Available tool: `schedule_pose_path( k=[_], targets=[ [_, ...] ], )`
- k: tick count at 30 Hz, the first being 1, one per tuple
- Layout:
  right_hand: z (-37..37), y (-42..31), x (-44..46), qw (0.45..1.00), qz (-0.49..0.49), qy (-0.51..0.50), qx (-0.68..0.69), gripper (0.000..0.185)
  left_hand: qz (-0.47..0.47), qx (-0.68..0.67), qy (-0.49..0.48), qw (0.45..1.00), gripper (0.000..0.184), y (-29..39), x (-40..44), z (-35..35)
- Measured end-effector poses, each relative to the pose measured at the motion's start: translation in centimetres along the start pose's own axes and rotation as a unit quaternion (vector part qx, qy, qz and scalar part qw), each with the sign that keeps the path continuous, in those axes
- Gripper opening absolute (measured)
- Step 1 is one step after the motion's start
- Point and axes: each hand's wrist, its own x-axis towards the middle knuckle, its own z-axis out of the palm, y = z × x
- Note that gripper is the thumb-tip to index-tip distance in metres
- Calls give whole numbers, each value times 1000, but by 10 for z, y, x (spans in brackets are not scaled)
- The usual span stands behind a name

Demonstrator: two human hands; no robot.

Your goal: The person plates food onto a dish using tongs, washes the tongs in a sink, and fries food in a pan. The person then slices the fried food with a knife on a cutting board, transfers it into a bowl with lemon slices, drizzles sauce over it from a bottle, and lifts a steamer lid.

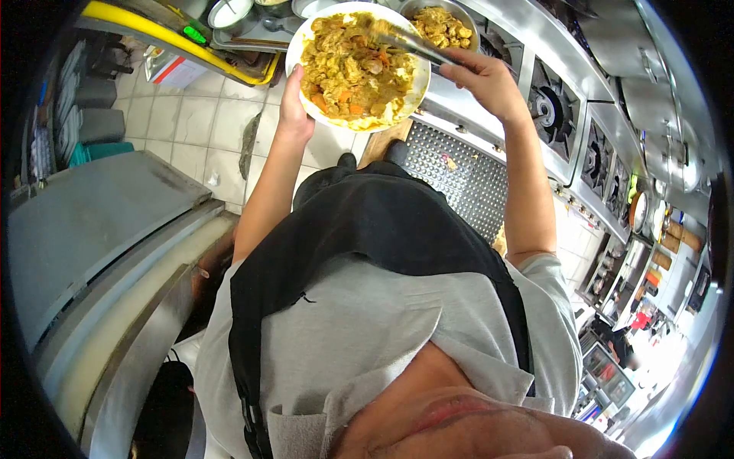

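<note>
A round white bowl is held up by its left rim in my left hand, thumb along the edge. Inside it lies a yellow curry-like stew with orange carrot-like chunks, and paler yellow food shows along the lower rim. My right hand is closed around a long metal utensil, which reaches over the bowl from the right. Its tip is blurred and coated with food, so I cannot tell whether it is tongs or a spoon. Just behind the bowl, a metal pan contains more yellow chunky food.
Gas burners line the steel stove on the right. A yellow-edged rack with small containers stands at the back left. A grey cabinet is close on my left. A studded metal mat covers floor beside my feet.
</note>
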Motion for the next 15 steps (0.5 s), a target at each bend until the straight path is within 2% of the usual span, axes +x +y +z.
schedule_pose_path(
  k=[2,3,4,6,7,9,10,12,13,15],
  targets=[
    [-14,-4,-4,992,33,70,102,39,4,-5,-9,1000,56,0,2,-1],
    [-21,1,-3,988,53,105,99,39,3,-6,-11,1000,56,-2,4,-4],
    [-27,27,4,986,24,137,95,49,1,-6,-14,1000,56,-4,6,-6],
    [-40,67,16,984,58,169,2,50,3,-7,1,1000,56,-6,8,-10],
    [-39,71,18,984,60,170,1,50,2,-8,4,1000,57,-6,8,-10],
    [-36,78,22,963,128,190,-146,51,0,-4,9,1000,58,-5,8,-9],
    [-30,84,20,963,128,189,-146,51,-2,1,15,1000,58,-5,7,-10],
    [-16,94,17,923,107,142,-342,49,-5,7,25,1000,59,-6,7,-10],
    [-18,86,13,926,126,111,-339,51,-1,5,17,1000,59,-8,9,-14],
    [-26,65,4,926,127,111,-337,50,11,8,13,1000,59,-8,11,-17]
  ],
)
